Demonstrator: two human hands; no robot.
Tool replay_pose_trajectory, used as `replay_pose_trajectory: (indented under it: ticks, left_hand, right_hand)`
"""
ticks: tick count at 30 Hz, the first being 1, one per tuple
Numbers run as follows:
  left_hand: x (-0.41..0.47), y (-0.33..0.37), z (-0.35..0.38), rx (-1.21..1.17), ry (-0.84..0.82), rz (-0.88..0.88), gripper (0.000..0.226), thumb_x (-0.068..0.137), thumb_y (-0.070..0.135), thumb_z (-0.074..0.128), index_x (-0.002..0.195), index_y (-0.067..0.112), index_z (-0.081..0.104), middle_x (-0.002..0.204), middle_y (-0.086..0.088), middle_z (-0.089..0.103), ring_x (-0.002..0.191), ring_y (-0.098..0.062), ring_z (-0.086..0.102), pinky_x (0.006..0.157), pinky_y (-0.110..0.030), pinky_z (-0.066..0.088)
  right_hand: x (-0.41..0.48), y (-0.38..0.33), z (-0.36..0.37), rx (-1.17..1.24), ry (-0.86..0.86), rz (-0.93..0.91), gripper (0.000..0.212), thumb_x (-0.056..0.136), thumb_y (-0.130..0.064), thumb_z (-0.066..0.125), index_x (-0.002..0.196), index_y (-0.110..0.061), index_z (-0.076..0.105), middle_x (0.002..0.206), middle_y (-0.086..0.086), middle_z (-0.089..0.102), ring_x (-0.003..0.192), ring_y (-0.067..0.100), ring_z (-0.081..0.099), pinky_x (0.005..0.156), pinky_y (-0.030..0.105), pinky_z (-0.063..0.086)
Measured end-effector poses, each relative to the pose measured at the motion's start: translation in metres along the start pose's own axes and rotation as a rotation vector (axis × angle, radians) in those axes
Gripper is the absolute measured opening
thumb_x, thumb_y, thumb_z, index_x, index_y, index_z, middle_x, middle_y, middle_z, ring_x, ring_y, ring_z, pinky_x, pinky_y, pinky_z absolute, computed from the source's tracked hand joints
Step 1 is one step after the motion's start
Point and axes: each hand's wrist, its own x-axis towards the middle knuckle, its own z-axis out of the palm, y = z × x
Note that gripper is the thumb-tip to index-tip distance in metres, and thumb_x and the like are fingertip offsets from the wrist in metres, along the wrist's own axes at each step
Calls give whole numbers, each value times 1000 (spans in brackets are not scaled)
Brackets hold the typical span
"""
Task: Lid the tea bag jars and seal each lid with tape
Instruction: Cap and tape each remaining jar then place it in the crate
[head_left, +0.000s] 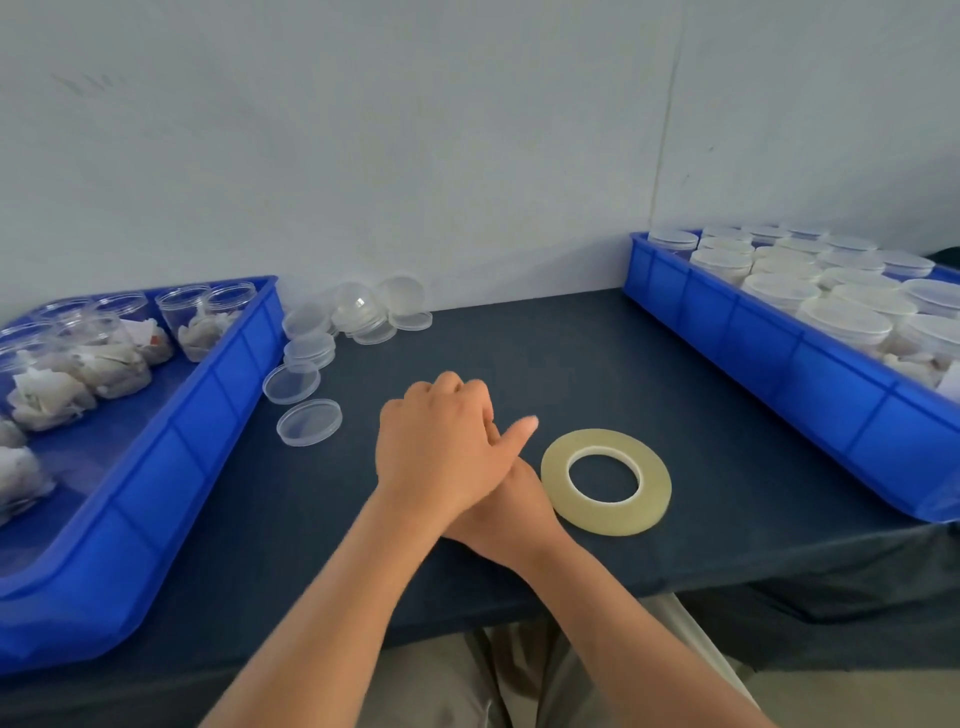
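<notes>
The left tray (208, 415) at nine o'clock holds open jars (192, 322); the right tray (779, 353) at two holds lidded ones. The left hand (436, 447) covers the right hand (504, 514). Their fingers are hidden, so neither grip can be told. Tape (605, 519) lies at three and lids (311, 421) at ten; reaching with arms crossed could scatter those lids.

2 blue trays (171, 457) (779, 374), 1 tape roll (655, 483), 2 hands (436, 452) (509, 512), approx 8 loose lids (310, 422), jars (197, 322) too crowded to count.

A pale, scuffed wall (415, 130) spans 9 to 3 o'clock, with a vertical seam (669, 114) at 1 o'clock. Below it lies a tabletop (545, 353) covered in dark-blue cloth.
</notes>
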Motion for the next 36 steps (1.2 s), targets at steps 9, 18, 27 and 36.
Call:
replay_pose_trajectory:
  ticks: [9, 18, 27, 36]
  left_hand:
    - [0, -70, -16, -592, -253, 287, 65, 89, 56, 78, 146, 58, 48, 137, 44, 55, 137, 11, 47, 111, -28, 43]
    - [-27, -25, -1, -280, -51, -156, 103, 76, 89, 54, 157, 28, 40, 156, 11, 44, 146, -17, 39, 105, -35, 42]
    - [-8, -50, 1, -452, 8, 116, 48, 78, 63, 69, 122, 43, 72, 121, 31, 65, 115, 11, 55, 88, -1, 34]
    - [-19, -44, 4, -518, 45, 6, 78, 79, 73, 69, 147, 40, 53, 149, 26, 50, 137, 4, 44, 110, -25, 41]
  right_hand:
    - [-3, 5, -8, 289, -74, 108, 70, 71, -47, 89, 127, -41, 47, 114, -20, 68, 104, 6, 68, 88, 42, 60]
    - [-4, -6, 2, 47, 23, -12, 81, 71, -72, 69, 143, -45, 41, 125, -58, 29, 104, -26, 46, 64, 8, 37]
    - [2, 4, -2, 199, -56, 139, 70, 63, -60, 83, 122, -42, 50, 107, -22, 66, 93, -1, 68, 72, 24, 56]
    - [1, 2, -2, 232, -63, 113, 76, 64, -53, 85, 131, -43, 52, 118, -20, 60, 105, 3, 65, 82, 32, 60]
